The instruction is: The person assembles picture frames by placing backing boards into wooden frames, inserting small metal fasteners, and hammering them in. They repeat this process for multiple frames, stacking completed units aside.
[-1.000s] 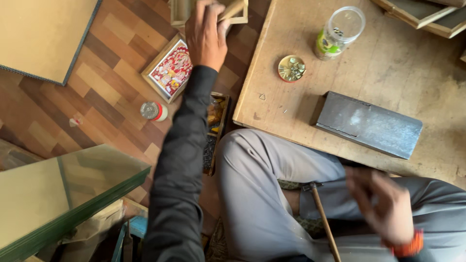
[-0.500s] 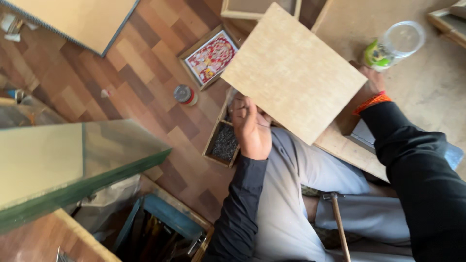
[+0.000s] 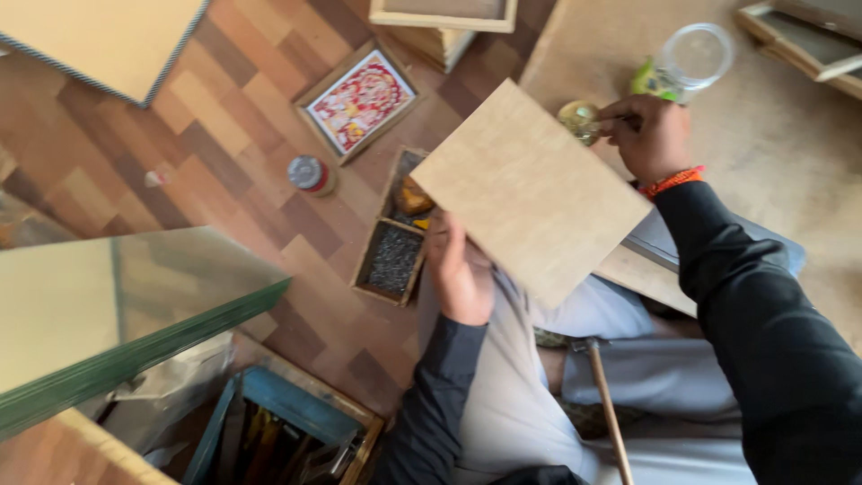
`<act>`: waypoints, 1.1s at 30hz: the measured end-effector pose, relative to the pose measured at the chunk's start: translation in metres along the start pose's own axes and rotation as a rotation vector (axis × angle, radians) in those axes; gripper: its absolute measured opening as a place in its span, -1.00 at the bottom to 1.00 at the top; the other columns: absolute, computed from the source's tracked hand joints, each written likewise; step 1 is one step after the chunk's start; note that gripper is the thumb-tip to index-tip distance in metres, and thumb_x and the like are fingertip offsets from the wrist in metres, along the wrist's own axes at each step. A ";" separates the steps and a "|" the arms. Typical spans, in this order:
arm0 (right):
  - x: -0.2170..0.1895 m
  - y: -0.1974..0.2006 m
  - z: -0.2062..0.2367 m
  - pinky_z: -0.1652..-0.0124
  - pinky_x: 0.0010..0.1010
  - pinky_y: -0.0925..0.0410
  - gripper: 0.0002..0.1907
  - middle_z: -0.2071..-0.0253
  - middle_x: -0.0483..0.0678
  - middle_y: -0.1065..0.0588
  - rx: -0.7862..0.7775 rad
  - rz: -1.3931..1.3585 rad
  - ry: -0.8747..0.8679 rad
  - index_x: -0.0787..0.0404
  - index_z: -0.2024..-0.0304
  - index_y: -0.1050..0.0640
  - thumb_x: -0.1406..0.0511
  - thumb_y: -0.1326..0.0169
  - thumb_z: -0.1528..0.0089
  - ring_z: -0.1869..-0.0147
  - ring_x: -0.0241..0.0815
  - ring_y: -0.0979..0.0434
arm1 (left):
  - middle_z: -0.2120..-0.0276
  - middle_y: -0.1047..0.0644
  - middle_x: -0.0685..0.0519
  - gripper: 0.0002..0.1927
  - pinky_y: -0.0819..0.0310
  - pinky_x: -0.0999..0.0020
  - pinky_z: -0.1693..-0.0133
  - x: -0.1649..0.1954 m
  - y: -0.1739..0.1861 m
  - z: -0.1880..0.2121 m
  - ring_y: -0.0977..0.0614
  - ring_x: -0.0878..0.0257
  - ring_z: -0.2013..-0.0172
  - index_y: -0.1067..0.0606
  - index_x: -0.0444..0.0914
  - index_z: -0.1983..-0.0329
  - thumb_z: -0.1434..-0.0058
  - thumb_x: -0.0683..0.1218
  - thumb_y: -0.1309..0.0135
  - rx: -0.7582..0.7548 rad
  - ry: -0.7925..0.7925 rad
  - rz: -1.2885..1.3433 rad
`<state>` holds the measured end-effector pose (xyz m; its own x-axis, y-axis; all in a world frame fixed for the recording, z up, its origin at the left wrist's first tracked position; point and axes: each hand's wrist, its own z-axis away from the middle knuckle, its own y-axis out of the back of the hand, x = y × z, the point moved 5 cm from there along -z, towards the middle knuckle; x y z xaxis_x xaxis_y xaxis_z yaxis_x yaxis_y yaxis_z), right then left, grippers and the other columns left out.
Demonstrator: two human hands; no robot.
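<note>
Since half a second ago, the right hand [image 3: 648, 135] has come clear of the plywood board [image 3: 532, 190] and now shows at the small round tin [image 3: 580, 119] on the bench [image 3: 772, 153], fingers pinched together over it; whether they grip anything from the tin I cannot tell. Meanwhile the left hand [image 3: 461, 274] has kept its grasp on the board's lower edge, fingers hidden beneath it, so the panel hangs tilted above the lap, between the two hands and partly over the bench's near edge. That shift suggests the board is simply being held ready while the other hand works at the tin. Just beyond the right hand lies a clear plastic jar [image 3: 687, 61] with a green label, on its side. Left of the left hand, on the wooden floor, sits a divided wooden tray [image 3: 393, 235] of small dark nails, with a round lidded container [image 3: 307, 173] and a framed colourful picture [image 3: 360, 100] farther out. Below the board, a hammer [image 3: 603, 395] rests against the person's legs, near neither hand.
</note>
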<state>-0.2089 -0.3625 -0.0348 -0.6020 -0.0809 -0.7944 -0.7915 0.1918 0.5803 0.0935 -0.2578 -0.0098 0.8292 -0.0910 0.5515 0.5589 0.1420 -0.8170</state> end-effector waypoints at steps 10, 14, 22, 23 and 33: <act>-0.020 0.036 0.025 0.17 -0.39 -0.58 -0.87 0.19 0.11 -0.59 0.014 -0.600 -0.267 0.47 0.05 -0.51 0.50 -0.10 -0.36 0.20 -0.16 -0.68 | -0.09 -0.53 -0.06 -0.57 -0.44 0.27 -0.07 -0.031 0.009 0.049 -0.56 0.20 -0.04 -0.40 -0.35 -0.28 -0.56 0.04 0.17 -0.121 0.386 -0.146; -0.045 0.068 0.077 0.11 -0.36 -0.55 -0.83 0.17 0.10 -0.59 0.025 -0.730 -0.333 0.47 0.01 -0.53 0.50 -0.10 -0.36 0.18 -0.15 -0.66 | -0.10 -0.56 0.00 -0.60 -0.49 0.35 -0.07 -0.086 0.020 0.084 -0.61 0.25 -0.05 -0.39 -0.28 -0.28 -0.52 0.01 0.19 -0.099 0.729 0.240; -0.094 0.132 0.198 0.00 -0.38 -0.52 -0.85 0.10 0.14 -0.57 0.100 -0.876 -0.391 0.45 -0.02 -0.54 0.54 -0.04 -0.41 0.06 -0.12 -0.64 | -0.08 -0.56 0.01 -0.57 -0.50 0.30 -0.11 -0.107 -0.001 0.092 -0.60 0.24 -0.08 -0.40 -0.27 -0.26 -0.57 0.11 0.19 -0.094 0.678 0.300; -0.104 0.140 0.209 0.01 -0.40 -0.50 -0.88 0.10 0.15 -0.57 0.119 -0.813 -0.327 0.47 -0.01 -0.53 0.56 -0.06 -0.42 0.08 -0.14 -0.62 | -0.08 -0.56 -0.01 -0.53 -0.50 0.29 -0.12 -0.100 -0.012 0.096 -0.60 0.22 -0.08 -0.40 -0.30 -0.26 -0.56 0.14 0.19 -0.116 0.630 0.332; -0.193 0.144 0.249 0.11 -0.53 -0.43 -0.69 0.16 0.05 -0.56 0.156 -0.199 0.046 0.29 0.06 -0.29 0.56 -0.16 -0.34 0.07 -0.34 -0.58 | 0.13 -0.57 -0.09 -0.63 -0.64 0.16 0.09 -0.051 -0.078 0.119 -0.66 0.13 0.16 -0.41 -0.31 -0.05 -0.44 0.09 -0.04 -0.206 0.344 -0.239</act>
<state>-0.1809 -0.0759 0.1574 -0.4430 -0.1763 -0.8790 -0.8711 0.3163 0.3756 0.0074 -0.1466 0.0456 0.6105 -0.4241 0.6688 0.6948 -0.1185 -0.7094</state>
